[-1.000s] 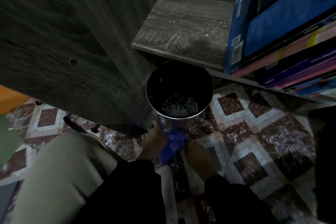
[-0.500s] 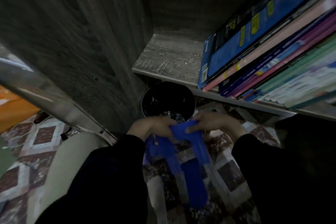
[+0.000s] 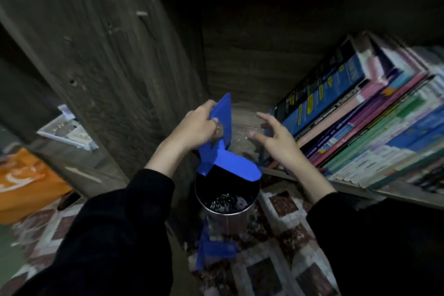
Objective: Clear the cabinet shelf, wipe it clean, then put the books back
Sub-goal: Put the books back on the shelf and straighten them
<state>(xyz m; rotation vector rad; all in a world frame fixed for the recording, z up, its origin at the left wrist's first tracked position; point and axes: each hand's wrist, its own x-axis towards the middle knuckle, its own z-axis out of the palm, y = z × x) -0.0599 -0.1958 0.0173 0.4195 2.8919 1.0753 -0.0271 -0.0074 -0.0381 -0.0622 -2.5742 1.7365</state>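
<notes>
Higher now above bucket (image 3: 227, 222): left hand (image 3: 197, 127) around blue cloth (image 3: 230, 163), right hand (image 3: 276, 139) wide-fingered beside books (image 3: 372, 127).

There was a round metal bin (image 3: 223, 219) standing on the patterned tile floor (image 3: 284, 209) right below the left grip (image 3: 197, 127), plus an orange bag (image 3: 28, 182) way off to its left.

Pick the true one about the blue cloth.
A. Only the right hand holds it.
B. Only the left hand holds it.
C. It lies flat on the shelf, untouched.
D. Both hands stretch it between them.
B: the left hand grips the blue cloth above the metal bin, while the right hand hovers beside it with fingers spread, holding nothing.
</notes>
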